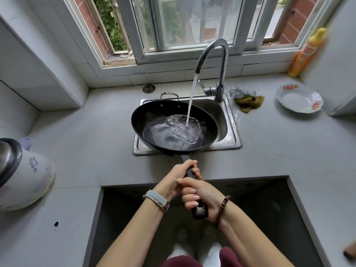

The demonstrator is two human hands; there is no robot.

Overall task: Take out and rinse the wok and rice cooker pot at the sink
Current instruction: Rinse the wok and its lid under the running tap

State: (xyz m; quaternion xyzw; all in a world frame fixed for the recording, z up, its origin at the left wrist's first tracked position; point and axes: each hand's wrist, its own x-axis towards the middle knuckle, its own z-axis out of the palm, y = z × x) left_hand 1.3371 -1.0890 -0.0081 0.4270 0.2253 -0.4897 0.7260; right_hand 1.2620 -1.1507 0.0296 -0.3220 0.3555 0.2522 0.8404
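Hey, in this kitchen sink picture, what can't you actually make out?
Head view: the floor and drain of the sink, covered by the wok.
Head view: the rice cooker, cut off by the left edge; whether its pot sits inside cannot be told.
Head view: the label on the bottle, too small and blurred to read.
Head view: a brown object at the lower right, cut off by the edge.

Left hand [180,175] ahead of right hand [202,197], fingers [189,197] gripping wok handle [200,213].
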